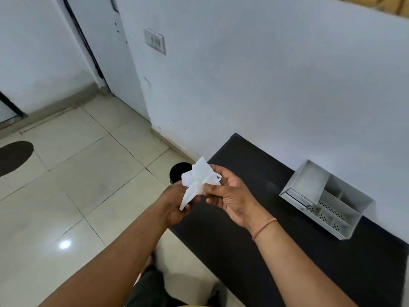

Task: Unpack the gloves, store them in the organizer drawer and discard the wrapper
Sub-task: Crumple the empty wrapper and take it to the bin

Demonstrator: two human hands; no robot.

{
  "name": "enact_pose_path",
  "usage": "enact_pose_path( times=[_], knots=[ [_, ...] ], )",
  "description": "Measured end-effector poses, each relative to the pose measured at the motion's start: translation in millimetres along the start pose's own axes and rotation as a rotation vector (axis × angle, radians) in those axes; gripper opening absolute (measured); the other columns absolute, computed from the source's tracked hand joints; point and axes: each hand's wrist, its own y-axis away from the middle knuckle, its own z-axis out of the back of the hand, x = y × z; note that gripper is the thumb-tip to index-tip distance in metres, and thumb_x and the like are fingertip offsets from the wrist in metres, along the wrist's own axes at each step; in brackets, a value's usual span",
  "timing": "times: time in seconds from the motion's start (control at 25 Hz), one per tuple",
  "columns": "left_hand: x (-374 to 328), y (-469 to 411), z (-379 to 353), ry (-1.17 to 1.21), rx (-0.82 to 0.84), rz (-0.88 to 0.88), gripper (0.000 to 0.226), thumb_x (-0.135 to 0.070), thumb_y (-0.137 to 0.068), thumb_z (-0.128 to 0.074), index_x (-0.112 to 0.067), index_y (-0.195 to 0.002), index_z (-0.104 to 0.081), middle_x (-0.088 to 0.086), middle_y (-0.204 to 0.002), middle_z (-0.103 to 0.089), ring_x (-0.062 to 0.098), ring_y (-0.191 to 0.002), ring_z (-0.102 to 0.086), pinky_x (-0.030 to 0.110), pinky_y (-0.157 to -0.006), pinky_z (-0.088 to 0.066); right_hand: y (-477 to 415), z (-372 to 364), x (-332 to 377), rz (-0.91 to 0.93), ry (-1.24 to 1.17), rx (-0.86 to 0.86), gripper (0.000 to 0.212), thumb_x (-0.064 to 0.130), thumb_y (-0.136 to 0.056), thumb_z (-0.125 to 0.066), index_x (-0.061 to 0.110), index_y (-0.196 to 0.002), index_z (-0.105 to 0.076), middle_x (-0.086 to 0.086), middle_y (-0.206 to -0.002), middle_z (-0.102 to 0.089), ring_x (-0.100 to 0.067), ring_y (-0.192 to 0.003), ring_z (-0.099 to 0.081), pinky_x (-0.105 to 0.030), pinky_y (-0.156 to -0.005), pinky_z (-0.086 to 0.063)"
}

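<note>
Both my hands hold a crumpled white packet [195, 181] in the air over the left edge of the black table [254, 229]. My left hand [177, 202] grips its lower end from below. My right hand [228, 193] pinches its upper part with thumb and fingers. I cannot tell wrapper from gloves inside the white bundle. A grey organizer [327, 200] stands on the table at the right, against the wall, with its drawer pulled out and several small perforated compartments in front.
A round black bin [179, 171] stands on the tiled floor just behind my hands, at the table's left end. The white wall runs behind the table. A dark oval mat [13, 157] lies on the floor at far left.
</note>
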Motion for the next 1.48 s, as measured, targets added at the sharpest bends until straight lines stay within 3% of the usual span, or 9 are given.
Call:
enact_pose_path(
  times=[0.16, 0.28, 0.36, 0.6, 0.68, 0.8, 0.92, 1.16, 1.48],
  knots=[
    [-56, -13, 45, -0.242, -0.021, -0.102, 0.028, -0.006, -0.101, -0.055, -0.01, -0.125, -0.07, 0.018, -0.094, -0.08, 0.024, -0.067, -0.077, 0.031, -0.057, -0.06, -60, -61, 0, 0.023, 0.05, -0.276, 0.022, 0.008, -0.089, -0.08, 0.022, -0.106, -0.079, -0.015, -0.114, -0.08, -0.026, -0.094, -0.08, -0.036, -0.073, -0.065],
    [-118, -37, 97, -0.216, 0.16, -0.102, 0.039, -0.005, -0.097, -0.06, -0.011, -0.135, -0.064, 0.024, -0.125, -0.073, 0.038, -0.103, -0.078, 0.05, -0.094, -0.063, -112, -108, 3, 0.03, -0.076, -0.419, 0.017, 0.004, -0.091, -0.077, 0.016, -0.103, -0.081, -0.013, -0.104, -0.083, -0.026, -0.09, -0.081, -0.036, -0.071, -0.065],
    [-154, -47, 125, -0.248, 0.254, -0.127, 0.039, -0.009, -0.094, -0.07, -0.011, -0.133, -0.066, 0.023, -0.125, -0.074, 0.04, -0.11, -0.075, 0.053, -0.101, -0.059, -141, -137, 5, 0.031, -0.129, -0.447, 0.016, 0.004, -0.091, -0.076, 0.012, -0.104, -0.081, -0.014, -0.1, -0.084, -0.025, -0.084, -0.081, -0.034, -0.069, -0.064],
    [-220, -103, 166, -0.611, 0.039, -0.302, 0.019, -0.008, -0.08, -0.088, -0.001, -0.093, -0.076, 0.017, -0.096, -0.081, 0.029, -0.084, -0.081, 0.045, -0.081, -0.068, -212, -206, 2, 0.047, -0.092, -0.496, 0.028, 0.003, -0.083, -0.071, 0.016, -0.104, -0.083, -0.025, -0.108, -0.078, -0.052, -0.111, -0.069, -0.068, -0.1, -0.052],
    [-227, -129, 162, -0.578, 0.001, -0.248, 0.021, -0.006, -0.081, -0.085, 0.007, -0.091, -0.072, 0.023, -0.094, -0.08, 0.034, -0.082, -0.081, 0.048, -0.082, -0.067, -226, -206, 0, 0.094, -0.016, -0.468, 0.034, 0.006, -0.083, -0.075, 0.024, -0.112, -0.081, -0.021, -0.113, -0.077, -0.045, -0.112, -0.067, -0.06, -0.1, -0.055],
    [-234, -164, 146, -0.564, 0.048, -0.116, 0.022, -0.007, -0.086, -0.081, 0.009, -0.091, -0.066, 0.03, -0.098, -0.079, 0.033, -0.078, -0.081, 0.045, -0.079, -0.068, -251, -187, -4, 0.133, 0.195, -0.598, 0.031, 0.012, -0.087, -0.08, 0.027, -0.113, -0.08, 0.003, -0.106, -0.081, -0.019, -0.097, -0.077, -0.027, -0.078, -0.064],
    [-247, -196, 132, -0.589, 0.136, 0.011, 0.027, -0.025, -0.091, -0.08, 0.0, -0.096, -0.07, 0.025, -0.096, -0.081, 0.034, -0.077, -0.08, 0.041, -0.073, -0.067, -286, -151, -7, 0.081, 0.31, -0.747, 0.015, 0.015, -0.089, -0.078, 0.025, -0.099, -0.083, 0.014, -0.094, -0.078, -0.007, -0.084, -0.073, -0.027, -0.073, -0.059],
    [-265, -301, 121, -0.687, 0.077, 0.137, 0.035, -0.037, -0.094, -0.071, -0.006, -0.108, -0.077, 0.013, -0.105, -0.081, 0.033, -0.077, -0.076, 0.036, -0.061, -0.06, -352, -99, -12, -0.143, -0.281, -0.983, 0.021, -0.005, -0.092, -0.071, 0.016, -0.095, -0.075, -0.001, -0.094, -0.076, -0.019, -0.082, -0.071, -0.023, -0.057, -0.057],
    [-198, -522, 148, -0.849, -0.021, 0.313, 0.022, -0.024, -0.096, -0.071, -0.007, -0.109, -0.072, 0.014, -0.108, -0.077, 0.027, -0.077, -0.072, 0.039, -0.064, -0.061, -499, -30, -144, -0.322, -0.682, -1.193, 0.021, -0.01, -0.094, -0.066, 0.011, -0.087, -0.067, -0.014, -0.095, -0.071, -0.023, -0.083, -0.067, -0.037, -0.089, -0.06]
  ],
)
